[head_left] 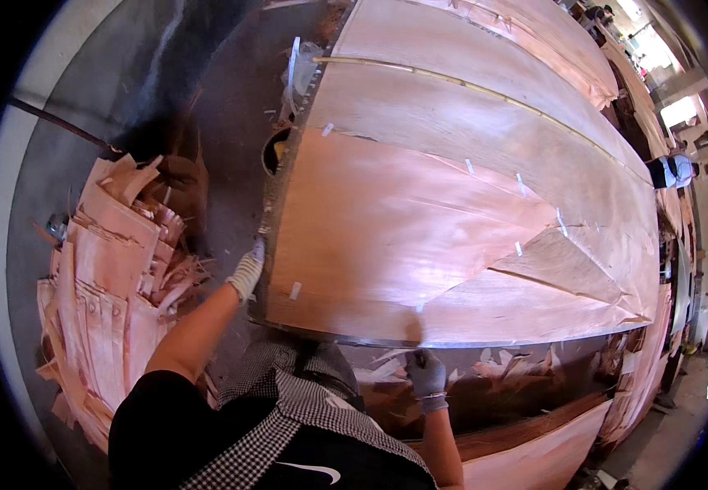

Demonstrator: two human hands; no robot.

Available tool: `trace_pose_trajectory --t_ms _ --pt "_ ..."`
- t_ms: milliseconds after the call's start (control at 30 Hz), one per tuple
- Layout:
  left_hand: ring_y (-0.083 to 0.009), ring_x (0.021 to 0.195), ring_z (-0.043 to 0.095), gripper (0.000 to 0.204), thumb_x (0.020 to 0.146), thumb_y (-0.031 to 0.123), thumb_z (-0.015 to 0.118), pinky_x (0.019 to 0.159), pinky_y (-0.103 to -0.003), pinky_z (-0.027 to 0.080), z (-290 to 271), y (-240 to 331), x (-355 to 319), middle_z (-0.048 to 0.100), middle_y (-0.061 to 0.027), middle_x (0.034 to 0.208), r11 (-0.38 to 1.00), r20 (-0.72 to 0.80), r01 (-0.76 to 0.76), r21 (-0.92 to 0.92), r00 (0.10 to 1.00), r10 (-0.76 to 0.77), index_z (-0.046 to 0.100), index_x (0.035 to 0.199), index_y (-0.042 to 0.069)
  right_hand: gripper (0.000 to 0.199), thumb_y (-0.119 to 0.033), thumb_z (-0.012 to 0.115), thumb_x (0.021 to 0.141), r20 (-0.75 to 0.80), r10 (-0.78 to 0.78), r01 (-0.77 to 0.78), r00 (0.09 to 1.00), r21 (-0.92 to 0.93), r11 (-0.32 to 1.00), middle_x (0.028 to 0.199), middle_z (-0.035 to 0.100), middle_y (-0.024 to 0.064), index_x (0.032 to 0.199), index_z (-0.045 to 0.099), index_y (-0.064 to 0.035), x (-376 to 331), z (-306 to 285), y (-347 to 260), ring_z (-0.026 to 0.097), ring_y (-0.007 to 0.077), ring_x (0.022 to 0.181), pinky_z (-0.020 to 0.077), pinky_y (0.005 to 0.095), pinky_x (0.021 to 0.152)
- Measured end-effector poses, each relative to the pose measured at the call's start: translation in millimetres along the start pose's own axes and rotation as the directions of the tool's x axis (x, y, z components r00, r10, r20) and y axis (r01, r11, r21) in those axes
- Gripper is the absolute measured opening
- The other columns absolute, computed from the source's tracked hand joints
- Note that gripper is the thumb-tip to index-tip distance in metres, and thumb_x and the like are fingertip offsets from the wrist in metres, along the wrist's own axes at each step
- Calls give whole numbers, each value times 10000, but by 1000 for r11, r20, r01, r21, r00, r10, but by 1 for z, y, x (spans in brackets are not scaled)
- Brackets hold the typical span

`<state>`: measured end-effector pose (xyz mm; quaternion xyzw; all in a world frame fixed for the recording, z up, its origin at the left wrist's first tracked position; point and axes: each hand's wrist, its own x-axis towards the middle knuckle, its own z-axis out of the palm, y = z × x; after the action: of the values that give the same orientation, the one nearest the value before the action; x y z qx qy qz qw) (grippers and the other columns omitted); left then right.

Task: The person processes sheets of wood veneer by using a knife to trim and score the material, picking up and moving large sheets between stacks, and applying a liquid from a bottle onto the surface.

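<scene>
Large thin sheets of reddish wood veneer lie overlapped on a wide work table, joined here and there by short strips of white tape. My left hand, in a grey knit glove, grips the left edge of the nearest sheet. My right hand, also gloved, pinches the near edge of the veneer at the table's front rim. A pale thin strip runs across the sheets farther back.
A heap of torn veneer scraps lies on the floor to my left. More scraps sit under the table front. Another veneer stack is at lower right. A person stands at the far right.
</scene>
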<state>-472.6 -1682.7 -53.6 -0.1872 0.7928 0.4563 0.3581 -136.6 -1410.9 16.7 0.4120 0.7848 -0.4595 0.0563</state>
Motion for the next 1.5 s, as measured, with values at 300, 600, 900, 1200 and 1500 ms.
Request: trace_pose_trajectory --t_ms 300,600,900,1200,1500 --pt "-316 845 629 796 835 699 271 709 -419 467 -7 -8 17 650 -165 885 981 83 -159 107 985 151 639 999 13 200 -177 595 867 -52 -29 41 998 256 966 653 630 65 852 602 23 -55 123 -58 577 117 517 459 255 465" --pt "-230 994 534 348 921 168 383 825 -340 435 -60 -93 159 573 -120 1116 -843 952 -494 211 -90 291 513 1190 -9 211 -205 531 899 194 -2 -57 981 300 952 718 653 69 1017 601 -44 102 176 -258 604 131 541 452 243 421" --pt "-277 1075 550 353 909 237 466 906 -347 426 -277 162 241 573 -190 1153 742 503 -537 401 806 312 562 1121 -28 378 -383 484 833 -332 125 -227 935 -289 930 836 631 220 854 661 -50 252 194 -300 612 381 817 480 446 733" --pt "-381 1140 448 305 798 148 567 974 -434 355 -127 370 242 484 -222 1231 -47 594 -993 113 30 804 581 1069 7 373 -413 467 859 -450 171 -315 876 -268 911 803 634 206 863 648 -87 236 208 -315 616 380 770 481 462 683" --pt "-354 1077 504 235 763 294 552 953 -488 345 -12 479 336 612 -187 1027 -345 811 -887 306 53 582 665 764 88 316 -376 480 860 -444 332 -465 832 -233 854 863 648 172 961 644 -125 244 211 -320 620 357 829 488 447 722"
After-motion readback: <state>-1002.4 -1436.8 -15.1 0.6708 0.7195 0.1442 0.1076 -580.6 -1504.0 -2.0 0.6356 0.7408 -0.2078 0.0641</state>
